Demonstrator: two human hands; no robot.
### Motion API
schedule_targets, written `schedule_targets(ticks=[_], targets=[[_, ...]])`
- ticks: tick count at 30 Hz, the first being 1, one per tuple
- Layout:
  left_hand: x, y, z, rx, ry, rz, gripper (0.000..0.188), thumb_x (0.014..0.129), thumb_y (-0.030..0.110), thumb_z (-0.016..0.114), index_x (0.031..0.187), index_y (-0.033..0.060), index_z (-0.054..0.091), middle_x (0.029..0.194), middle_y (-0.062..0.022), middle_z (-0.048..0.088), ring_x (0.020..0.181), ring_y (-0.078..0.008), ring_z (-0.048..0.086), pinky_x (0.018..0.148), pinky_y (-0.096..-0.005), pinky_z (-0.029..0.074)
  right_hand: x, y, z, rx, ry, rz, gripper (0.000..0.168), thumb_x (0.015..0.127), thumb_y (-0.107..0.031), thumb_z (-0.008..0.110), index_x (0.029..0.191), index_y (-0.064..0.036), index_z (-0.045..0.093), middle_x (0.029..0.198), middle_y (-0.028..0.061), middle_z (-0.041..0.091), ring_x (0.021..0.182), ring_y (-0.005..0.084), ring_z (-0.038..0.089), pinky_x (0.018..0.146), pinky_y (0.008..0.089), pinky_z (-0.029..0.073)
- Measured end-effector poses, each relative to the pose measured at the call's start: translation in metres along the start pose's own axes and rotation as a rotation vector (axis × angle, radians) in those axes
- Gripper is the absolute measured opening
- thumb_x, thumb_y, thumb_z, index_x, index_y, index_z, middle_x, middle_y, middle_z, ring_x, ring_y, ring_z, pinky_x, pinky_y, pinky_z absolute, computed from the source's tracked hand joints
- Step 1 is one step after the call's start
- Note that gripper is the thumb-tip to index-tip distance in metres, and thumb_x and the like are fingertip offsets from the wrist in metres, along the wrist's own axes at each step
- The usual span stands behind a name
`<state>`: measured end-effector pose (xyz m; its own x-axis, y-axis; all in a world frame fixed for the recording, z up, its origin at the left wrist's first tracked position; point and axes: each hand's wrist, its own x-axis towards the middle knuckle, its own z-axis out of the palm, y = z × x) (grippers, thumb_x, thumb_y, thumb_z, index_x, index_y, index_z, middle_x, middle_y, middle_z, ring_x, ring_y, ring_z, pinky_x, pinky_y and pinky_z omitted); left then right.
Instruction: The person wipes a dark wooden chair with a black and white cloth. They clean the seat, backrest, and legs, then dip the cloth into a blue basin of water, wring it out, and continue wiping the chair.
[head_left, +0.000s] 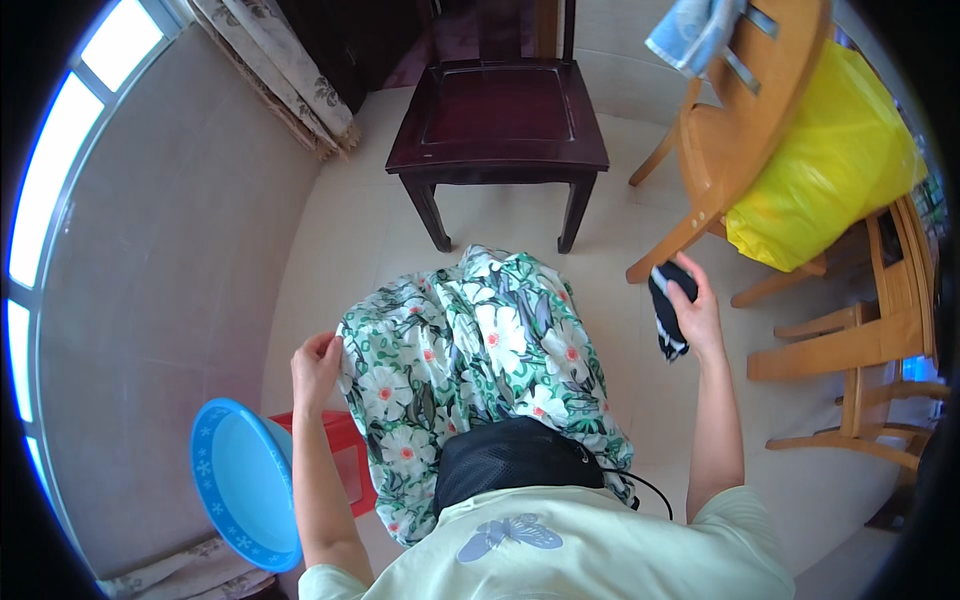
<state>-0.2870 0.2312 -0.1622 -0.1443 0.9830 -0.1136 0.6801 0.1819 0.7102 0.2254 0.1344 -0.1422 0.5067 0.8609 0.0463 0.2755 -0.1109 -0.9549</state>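
Observation:
My left hand (316, 367) pinches the left edge of a floral cloth (480, 337), white flowers on green, which spreads over my lap. Off to the right, my right hand (697, 311) grips a small black-and-white bundle of fabric (667, 311), held in the air apart from the lap. What exactly the bundle is, I cannot tell. At my waist sits a black mesh pouch (517, 459), with a thin black cord (649, 484) running out from its right side.
A dark wooden chair (499, 112) stands ahead. At the right, a light wooden chair (720, 150) carries a yellow plastic bag (832, 157) and a blue cloth (694, 34). Low on the left are a blue basin (244, 487) and a red plastic container (349, 457) beside a tiled wall (172, 225).

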Motion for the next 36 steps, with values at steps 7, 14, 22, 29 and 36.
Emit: schedule_targets(ticks=[7, 14, 22, 29, 36], targets=[[-0.052, 0.048, -0.028, -0.551, -0.338, 0.136, 0.006, 0.083, 0.006, 0.058, 0.083, -0.0002, 0.060, 0.076, -0.0004, 0.057, 0.067, -0.0090, 0.052, 0.061, -0.0214, 0.041, -0.033, 0.062, -0.016, 0.216, -0.004, 0.256, 0.030, 0.085, -0.014, 0.063, 0.109, 0.003, 0.054, 0.096, 0.0071, 0.062, 0.084, 0.0118, 0.058, 0.074, 0.0255, 0.047], [-0.029, 0.098, 0.028, 0.026, -0.469, 0.362, 0.028, 0.081, 0.011, 0.062, 0.106, 0.0011, 0.058, 0.095, -0.0098, 0.061, 0.088, -0.0204, 0.057, 0.075, -0.0302, 0.047, -0.013, 0.089, 0.013, 0.576, -0.024, 0.345, 0.029, 0.086, -0.018, 0.063, 0.106, 0.002, 0.056, 0.095, 0.0064, 0.062, 0.084, 0.0129, 0.059, 0.075, 0.0270, 0.047], [-0.010, 0.094, 0.137, 0.350, -0.652, 0.597, 0.021, 0.083, 0.024, 0.060, 0.090, 0.0039, 0.062, 0.071, -0.0136, 0.062, 0.067, -0.0271, 0.060, 0.066, -0.0352, 0.048, -0.014, 0.087, 0.027, 0.751, 0.029, 0.473, 0.029, 0.086, -0.021, 0.063, 0.105, 0.000, 0.056, 0.094, 0.0054, 0.062, 0.085, 0.0134, 0.059, 0.074, 0.0288, 0.047], [-0.032, 0.100, 0.067, 0.399, -0.987, 0.538, 0.019, 0.084, 0.021, 0.059, 0.095, 0.0050, 0.062, 0.079, -0.0118, 0.062, 0.069, -0.0227, 0.059, 0.066, -0.0330, 0.048, 0.057, 0.095, 0.040, 0.565, 0.075, 0.322, 0.035, 0.085, -0.023, 0.064, 0.106, 0.003, 0.054, 0.097, 0.0083, 0.061, 0.084, 0.0137, 0.057, 0.075, 0.0277, 0.046], [0.126, 0.140, 0.023, -0.214, -0.375, 0.126, 0.030, 0.092, 0.024, 0.053, 0.115, 0.0035, 0.057, 0.088, -0.0020, 0.061, 0.078, -0.0094, 0.058, 0.067, -0.0248, 0.049, 0.163, 0.047, 0.086, 0.068, 0.439, 0.090, 0.035, 0.090, -0.026, 0.055, 0.111, 0.002, 0.053, 0.101, 0.0154, 0.062, 0.093, 0.0251, 0.058, 0.083, 0.0343, 0.044]])
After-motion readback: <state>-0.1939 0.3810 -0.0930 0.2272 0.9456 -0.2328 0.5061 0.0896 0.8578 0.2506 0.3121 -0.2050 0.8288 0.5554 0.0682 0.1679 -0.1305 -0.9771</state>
